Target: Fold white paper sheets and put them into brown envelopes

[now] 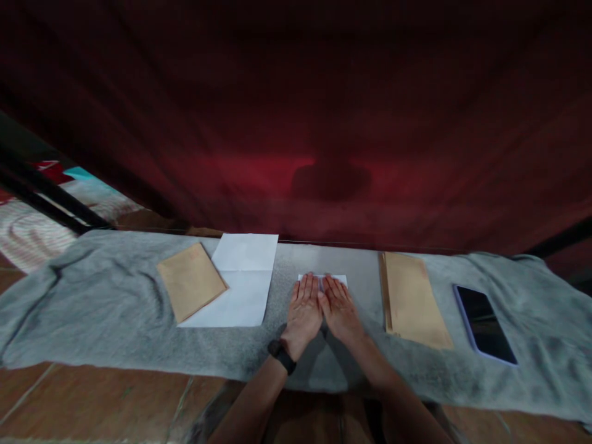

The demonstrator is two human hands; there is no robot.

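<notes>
My left hand (304, 311) and my right hand (340, 308) lie flat side by side, fingers stretched out, pressing down on a small folded white paper (340, 279). Only the paper's far edge shows beyond my fingertips. A black band sits on my left wrist. The paper rests on a grey cloth (115, 308) spread over the floor.
A white creased sheet (240, 280) lies to the left with a brown envelope (190, 280) overlapping it. A stack of brown envelopes (414, 299) lies to the right, then a dark phone (485, 324). A dark red curtain (324, 123) hangs behind. Brown tiles lie in front.
</notes>
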